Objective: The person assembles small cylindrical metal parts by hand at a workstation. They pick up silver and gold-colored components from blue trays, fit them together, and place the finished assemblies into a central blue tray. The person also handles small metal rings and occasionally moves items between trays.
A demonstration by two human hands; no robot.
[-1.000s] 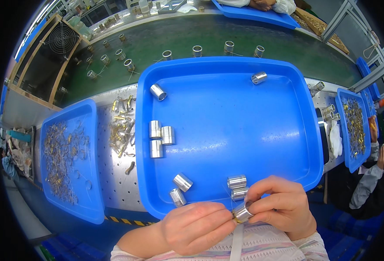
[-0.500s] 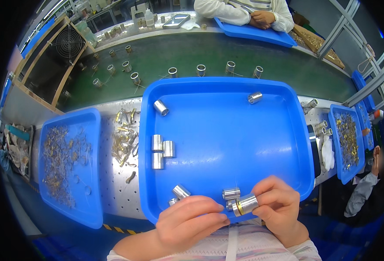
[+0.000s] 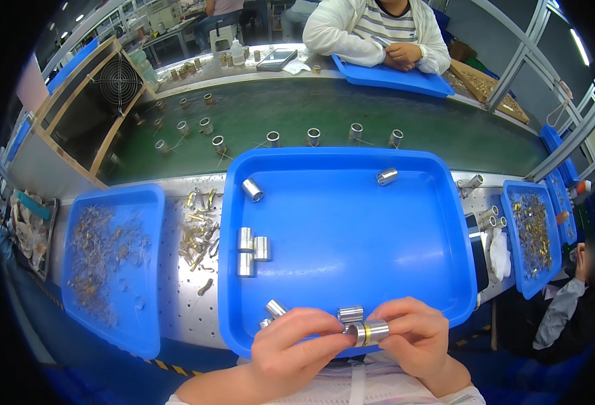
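Just above the near rim of the large blue tray [image 3: 351, 156], a shiny metal cylinder with a yellow band [image 3: 376, 331] lies level between my hands. My right hand [image 3: 415, 337] pinches its right end between thumb and fingers. At the cylinder's open left end, the closed fingertips of my left hand [image 3: 294, 347] meet the rim; anything else between them is hidden. Another metal cylinder [image 3: 350, 314] lies in the tray right behind the held one. Beside my left hand rests a tilted cylinder [image 3: 276, 308], with one more partly covered by the hand.
Several cylinders [image 3: 245, 264] lie in the tray's left part, another [image 3: 386, 177] at far right. A blue tray of scraps [image 3: 150, 270] stands left, another [image 3: 539, 283] right. Loose brass-coloured pieces [image 3: 200, 236] lie between trays. Beyond, cylinders stand on a green belt [image 3: 257, 111]; a person's hands [image 3: 404, 55] rest opposite.
My left fingertips have come to the cylinder's left end, where a gap was before. The cylinder has turned from tilted to nearly level. The whole view has shifted slightly.
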